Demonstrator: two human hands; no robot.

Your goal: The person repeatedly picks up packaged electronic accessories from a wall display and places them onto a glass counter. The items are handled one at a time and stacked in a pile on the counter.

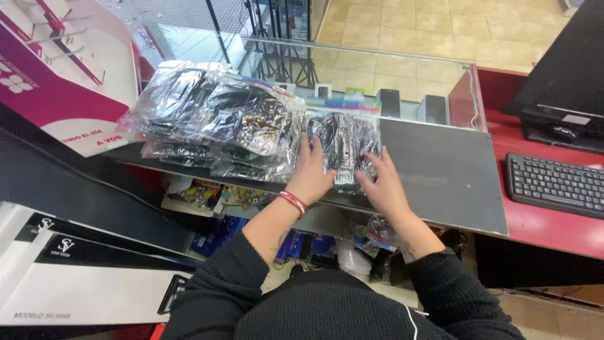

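Black sleeves are filling the bottom of the view, and from them both hands are reaching forward over a dark grey counter top (440,176). Left hand (313,173), with a red bracelet (293,202) at the wrist, is lying flat with the fingers spread on a small stack of clear plastic packets (343,151) holding dark items. Right hand (385,182) is pressing the other side of the same stack, fingers also spread and a little curved; neither hand is pinching anything. The stack is sitting at the near edge of the counter, just beside a bigger, looser heap of similar packets (214,119) on the left.

It seems that the person is squaring or gathering the small stack. For lifting it, I think both hands would need to close from the two sides, because the slippery plastic could slide apart.

Behind the counter top a glass display case (377,69) is showing small boxes, and a tiled floor is lying beyond it. On the right, a black keyboard (557,184) is resting on a red desk (541,233). A pink and white display stand (56,82) is standing at the left.
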